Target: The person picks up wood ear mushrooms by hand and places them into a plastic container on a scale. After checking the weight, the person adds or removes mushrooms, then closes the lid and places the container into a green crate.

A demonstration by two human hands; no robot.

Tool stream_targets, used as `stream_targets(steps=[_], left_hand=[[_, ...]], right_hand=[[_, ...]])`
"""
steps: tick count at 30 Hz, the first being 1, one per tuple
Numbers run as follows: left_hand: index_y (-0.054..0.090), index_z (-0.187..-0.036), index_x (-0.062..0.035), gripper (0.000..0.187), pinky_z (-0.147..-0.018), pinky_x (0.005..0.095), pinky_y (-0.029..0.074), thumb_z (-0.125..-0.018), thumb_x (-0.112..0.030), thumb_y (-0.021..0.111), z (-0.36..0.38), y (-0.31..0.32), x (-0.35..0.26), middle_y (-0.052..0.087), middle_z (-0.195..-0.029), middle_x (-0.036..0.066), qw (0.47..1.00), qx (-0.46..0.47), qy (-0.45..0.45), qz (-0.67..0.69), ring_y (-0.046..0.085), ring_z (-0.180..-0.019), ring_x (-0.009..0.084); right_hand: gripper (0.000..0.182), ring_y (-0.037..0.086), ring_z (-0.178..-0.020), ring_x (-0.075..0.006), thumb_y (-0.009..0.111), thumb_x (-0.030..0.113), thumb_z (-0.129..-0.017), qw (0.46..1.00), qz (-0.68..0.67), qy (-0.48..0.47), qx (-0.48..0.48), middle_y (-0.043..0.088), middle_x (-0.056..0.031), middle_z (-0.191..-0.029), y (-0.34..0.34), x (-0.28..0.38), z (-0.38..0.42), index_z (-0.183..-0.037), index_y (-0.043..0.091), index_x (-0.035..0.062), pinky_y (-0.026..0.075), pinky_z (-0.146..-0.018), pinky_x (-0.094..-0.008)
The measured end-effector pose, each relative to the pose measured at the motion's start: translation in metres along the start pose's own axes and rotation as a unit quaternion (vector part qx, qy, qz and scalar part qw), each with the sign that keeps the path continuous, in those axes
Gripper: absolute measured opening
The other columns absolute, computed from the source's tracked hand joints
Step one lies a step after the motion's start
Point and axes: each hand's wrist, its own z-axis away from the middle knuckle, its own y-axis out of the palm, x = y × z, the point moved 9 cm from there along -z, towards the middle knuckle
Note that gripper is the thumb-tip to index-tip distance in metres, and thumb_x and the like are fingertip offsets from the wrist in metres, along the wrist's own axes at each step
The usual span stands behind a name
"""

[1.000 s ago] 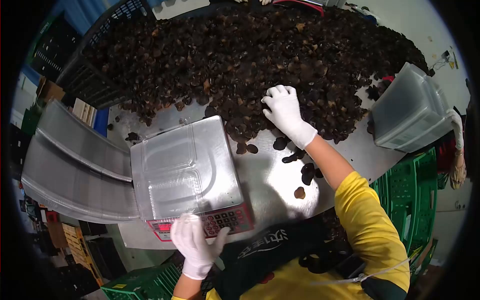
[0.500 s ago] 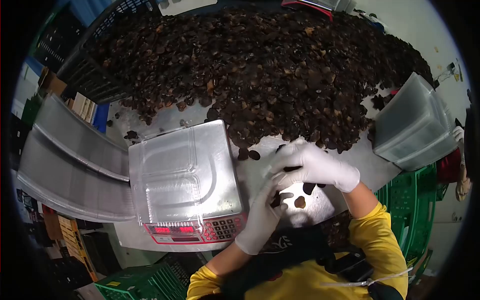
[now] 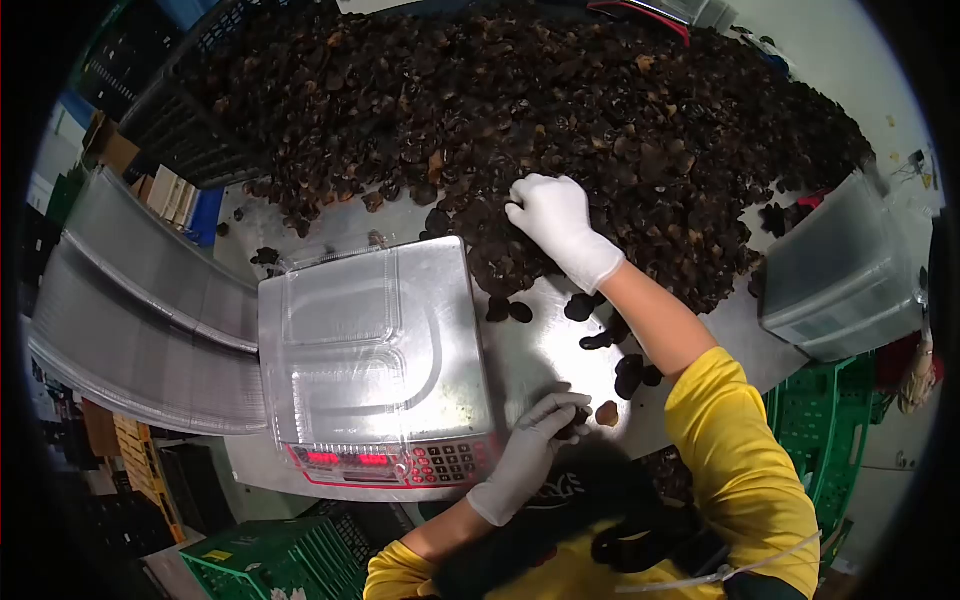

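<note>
A large heap of dark brown, flat, roundish pieces (image 3: 400, 120), mushroom-like in look, covers the back of the metal table (image 3: 545, 330). My right hand (image 3: 562, 215), in a white glove, is on the heap's front part with its fingers curled in; whatever they hold is hidden. Low in front of my body, my left hand (image 3: 530, 450), also gloved, pinches a dark flat piece (image 3: 572, 426) between thumb and fingers. Several loose dark pieces (image 3: 629, 375) and a lighter brown one (image 3: 607, 413) lie on the table between the hands.
Left of my hands stands a weighing scale (image 3: 445, 330) bearing a clear plastic clamshell box (image 3: 345, 350). Long nested stacks of clear boxes (image 3: 150, 340) lean beside it. Clear tubs (image 3: 845, 280) stand at the right edge, with green crates (image 3: 825, 430) below. A black crate (image 3: 185, 130) holds the heap's left side.
My hands have parted. The right one has reached forward onto the heap; the left has lowered slightly with a dark piece. Loose pieces once under my hands now show on the table.
</note>
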Motion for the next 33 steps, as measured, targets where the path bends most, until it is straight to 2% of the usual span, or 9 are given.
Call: stream_targets(steps=[7, 13, 15, 17, 19, 24, 26, 31, 33], left_hand=[[0.055, -0.12, -0.0049, 0.025, -0.087, 0.0278, 0.045, -0.095, -0.01, 0.051, 0.002, 0.005, 0.037, 0.053, -0.114, 0.004, 0.999, 0.013, -0.033, -0.009, 0.054, -0.098, 0.0116], [0.041, -0.137, 0.0004, 0.047, -0.097, 0.03, 0.04, -0.097, -0.021, 0.054, -0.005, 0.078, 0.088, 0.05, -0.114, 0.009, 0.96, 0.197, 0.052, -0.194, 0.05, -0.11, 0.0183], [0.033, -0.145, 0.0005, 0.057, -0.106, 0.0325, 0.035, -0.098, -0.024, 0.055, 0.008, 0.096, 0.154, 0.05, -0.127, 0.018, 0.931, 0.242, -0.112, -0.25, 0.047, -0.122, 0.0248], [0.029, -0.148, -0.0007, 0.063, -0.11, 0.0361, 0.033, -0.097, -0.022, 0.058, 0.019, 0.115, 0.157, 0.046, -0.137, 0.026, 0.813, 0.294, 0.147, -0.48, 0.043, -0.132, 0.0318], [0.045, -0.136, 0.0041, 0.052, -0.111, 0.0402, 0.033, -0.092, -0.018, 0.062, 0.021, 0.12, 0.131, 0.046, -0.138, 0.026, 0.825, 0.338, 0.163, -0.423, 0.04, -0.134, 0.0364], [0.056, -0.119, 0.001, 0.043, -0.098, 0.0411, 0.044, -0.078, -0.009, 0.064, 0.004, 0.094, 0.05, 0.054, -0.127, 0.018, 0.594, 0.069, 0.402, -0.693, 0.053, -0.117, 0.0328], [0.06, -0.114, -0.0024, 0.036, -0.093, 0.0389, 0.045, -0.079, -0.011, 0.062, -0.003, 0.089, 0.037, 0.057, -0.121, 0.014, 0.408, -0.028, 0.47, -0.782, 0.055, -0.113, 0.0275], [0.062, -0.104, -0.005, 0.026, -0.088, 0.0371, 0.046, -0.079, -0.013, 0.063, -0.009, 0.066, 0.043, 0.059, -0.113, 0.01, 0.351, 0.008, 0.455, -0.818, 0.056, -0.109, 0.0249], [0.062, -0.105, -0.0052, 0.026, -0.087, 0.039, 0.046, -0.08, -0.01, 0.064, -0.003, 0.061, 0.019, 0.059, -0.114, 0.011, 0.51, -0.01, 0.425, -0.748, 0.056, -0.109, 0.0279]], right_hand=[[0.011, 0.061, -0.059, -0.0259, 0.073, 0.018, -0.073, 0.93, -0.249, 0.064, 0.264, 0.06, -0.0048, -0.066, -0.128, -0.007, 0.173, -0.072, 0.064, 0.0112, 0.051, -0.06, -0.0362], [0.018, 0.067, -0.074, -0.0294, 0.076, 0.025, -0.071, 0.873, -0.063, 0.114, 0.47, 0.069, -0.0081, -0.079, -0.175, -0.048, 0.406, -0.083, 0.071, 0.012, 0.052, -0.066, -0.0377], [0.017, 0.067, -0.076, -0.0313, 0.069, 0.024, -0.075, 0.76, 0.116, 0.178, 0.614, 0.069, -0.0131, -0.084, -0.178, -0.068, 0.462, -0.085, 0.069, 0.0104, 0.053, -0.066, -0.042], [0.016, 0.065, -0.071, -0.0337, 0.068, 0.02, -0.073, 0.823, 0.159, 0.215, 0.501, 0.065, -0.0159, -0.077, -0.194, -0.082, 0.459, -0.084, 0.067, 0.0078, 0.052, -0.063, -0.0433], [0.025, 0.065, -0.079, -0.0317, 0.07, 0.017, -0.073, 0.891, 0.138, 0.213, 0.376, 0.066, -0.0147, -0.084, -0.206, -0.069, 0.415, -0.097, 0.068, 0.0078, 0.051, -0.075, -0.0418], [0.024, 0.064, -0.082, -0.0305, 0.068, 0.017, -0.078, 0.973, 0.014, 0.197, 0.116, 0.066, -0.0085, -0.093, -0.178, -0.052, 0.333, -0.101, 0.068, 0.0118, 0.053, -0.071, -0.0398], [0.032, 0.063, -0.083, -0.0326, 0.068, 0.017, -0.078, 0.964, -0.04, 0.253, 0.077, 0.063, -0.0114, -0.096, -0.152, -0.054, 0.308, -0.109, 0.065, 0.0101, 0.052, -0.072, -0.0403], [0.033, 0.064, -0.082, -0.0272, 0.069, 0.011, -0.08, 0.96, -0.17, 0.198, 0.099, 0.059, -0.0116, -0.096, -0.092, -0.039, 0.284, -0.113, 0.063, 0.0073, 0.053, -0.074, -0.0361], [0.033, 0.063, -0.079, -0.0224, 0.072, 0.013, -0.079, 0.933, -0.236, 0.242, 0.125, 0.059, -0.01, -0.093, -0.09, -0.042, 0.281, -0.111, 0.063, 0.0075, 0.052, -0.07, -0.0337]])
